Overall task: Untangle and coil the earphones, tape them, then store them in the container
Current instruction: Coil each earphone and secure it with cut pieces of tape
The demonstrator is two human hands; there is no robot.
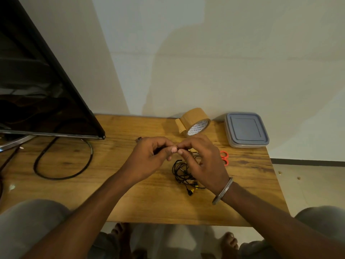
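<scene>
Both hands meet just above the middle of the desk (130,202), the left hand (149,156) and right hand (203,161) each with its grip pinched on a short stretch of the black earphones (182,172), whose tangled bulk lies on the wood right beneath them. To do this well, I'd say 1 grip should anchor the freed end while the other eases loops out slackly, since tugging would likely tighten the knots. The tape roll (194,126) and the lidded container (246,129) at the far right sit untouched.
</scene>
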